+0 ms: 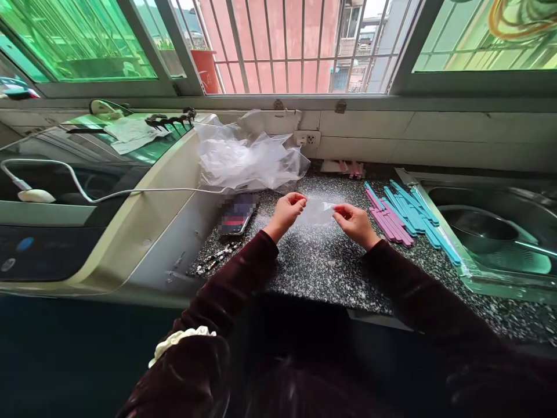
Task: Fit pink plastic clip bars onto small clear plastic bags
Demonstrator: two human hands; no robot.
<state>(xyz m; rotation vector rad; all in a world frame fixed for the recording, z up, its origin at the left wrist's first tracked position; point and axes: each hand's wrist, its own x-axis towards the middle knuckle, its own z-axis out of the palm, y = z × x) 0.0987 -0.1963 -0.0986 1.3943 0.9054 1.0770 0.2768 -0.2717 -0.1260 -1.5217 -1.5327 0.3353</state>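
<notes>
My left hand (288,211) and my right hand (354,223) hold a small clear plastic bag (317,212) between them, just above the speckled granite counter (322,267). Each hand pinches one side edge of the bag with closed fingers. To the right of my right hand lie several pink strips (389,223) and several blue strips (418,217) in a loose row on the counter. Both arms wear dark maroon sleeves.
A heap of clear plastic bags (250,159) lies at the back of the counter. A phone (238,213) rests left of my hands beside a washing machine (87,232) with a white cable. A metal sink (496,232) with a bowl sits at right. More pink strips (351,168) lie by the wall.
</notes>
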